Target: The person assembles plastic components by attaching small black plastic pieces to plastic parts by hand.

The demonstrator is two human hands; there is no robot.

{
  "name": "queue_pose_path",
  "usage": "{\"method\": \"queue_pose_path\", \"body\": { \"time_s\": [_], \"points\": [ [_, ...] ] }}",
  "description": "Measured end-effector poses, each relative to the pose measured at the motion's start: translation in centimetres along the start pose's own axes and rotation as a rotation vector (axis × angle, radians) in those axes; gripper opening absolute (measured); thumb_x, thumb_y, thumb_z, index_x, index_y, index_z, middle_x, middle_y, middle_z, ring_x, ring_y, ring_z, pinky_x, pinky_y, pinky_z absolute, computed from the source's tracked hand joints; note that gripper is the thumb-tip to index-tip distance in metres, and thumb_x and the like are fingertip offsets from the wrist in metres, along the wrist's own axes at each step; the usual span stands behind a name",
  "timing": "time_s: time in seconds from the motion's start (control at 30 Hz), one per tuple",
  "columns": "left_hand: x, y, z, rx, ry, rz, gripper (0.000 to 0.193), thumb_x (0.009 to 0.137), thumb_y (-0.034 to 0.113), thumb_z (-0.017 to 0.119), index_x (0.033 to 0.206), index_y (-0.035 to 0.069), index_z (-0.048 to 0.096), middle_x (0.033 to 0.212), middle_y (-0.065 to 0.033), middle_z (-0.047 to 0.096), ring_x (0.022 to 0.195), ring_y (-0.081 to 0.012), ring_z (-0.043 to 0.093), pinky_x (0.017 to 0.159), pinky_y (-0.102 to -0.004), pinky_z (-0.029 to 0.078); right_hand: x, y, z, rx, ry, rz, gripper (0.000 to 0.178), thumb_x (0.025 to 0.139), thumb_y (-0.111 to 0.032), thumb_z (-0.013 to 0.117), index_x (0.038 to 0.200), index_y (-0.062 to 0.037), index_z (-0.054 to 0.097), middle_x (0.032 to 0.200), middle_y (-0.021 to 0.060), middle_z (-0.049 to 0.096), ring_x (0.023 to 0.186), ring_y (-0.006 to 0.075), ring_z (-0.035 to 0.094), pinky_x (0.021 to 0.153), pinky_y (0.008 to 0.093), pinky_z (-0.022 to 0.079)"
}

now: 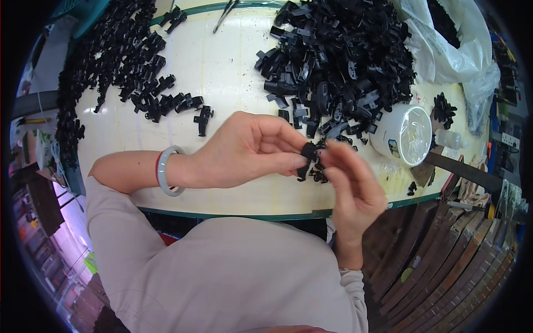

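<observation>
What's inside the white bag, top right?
White bag: a heap of black pieces shows in its open mouth. Folded plastic covers the rest, so depth and anything underneath can't be seen.

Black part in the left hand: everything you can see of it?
The black part is small and narrow, plastic-looking, with a curved, hook-like lower end. It's pinched between the thumb and fingers of the left hand, which hide some of it, its length running roughly up and down the picture. The right hand is close by; contact is unclear.
</observation>
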State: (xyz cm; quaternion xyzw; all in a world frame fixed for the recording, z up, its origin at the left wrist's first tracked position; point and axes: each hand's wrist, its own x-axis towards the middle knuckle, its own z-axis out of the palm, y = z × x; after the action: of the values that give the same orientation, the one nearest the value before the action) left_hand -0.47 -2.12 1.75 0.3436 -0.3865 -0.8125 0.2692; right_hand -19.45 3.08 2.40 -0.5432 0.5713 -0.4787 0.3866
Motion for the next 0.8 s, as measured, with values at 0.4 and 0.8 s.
{"method": "queue_pose_path", "body": {
  "time_s": [0.4, 0.8],
  "points": [
    [-4.8, 0.7, -4.7, 0.843, 0.553, 0.175, 0.023, 0.080, -0.001, 0.065, 0.102, -0.005, 0.062, 0.078, -0.0090, 0.066, 0.068, -0.0096, 0.065, 0.060, -0.0187, 0.052, 0.5, 1.5, -0.4, -0.827, -0.240, -0.515, 0.026, 0.062, 0.001, 0.063, 0.088, -0.0001, 0.062, 0.090, 0.0076, 0.054, 0.082, 0.0246, 0.049, 0.069, 0.0335, 0.041],
    [-4.1, -0.9, -5.9, 1.838, 0.416, 0.773, 0.035, 0.078, 0.021, 0.066, 0.109, 0.006, 0.060, 0.119, -0.0105, 0.056, 0.116, -0.0274, 0.049, 0.101, -0.0473, 0.033, -0.9, 2.0, -1.7, -0.163, 0.007, -0.178, 0.014, 0.084, 0.010, 0.052, 0.097, 0.0058, 0.054, 0.097, 0.0173, 0.059, 0.071, 0.0166, 0.057, 0.059, 0.0234, 0.050]
  ]
}}
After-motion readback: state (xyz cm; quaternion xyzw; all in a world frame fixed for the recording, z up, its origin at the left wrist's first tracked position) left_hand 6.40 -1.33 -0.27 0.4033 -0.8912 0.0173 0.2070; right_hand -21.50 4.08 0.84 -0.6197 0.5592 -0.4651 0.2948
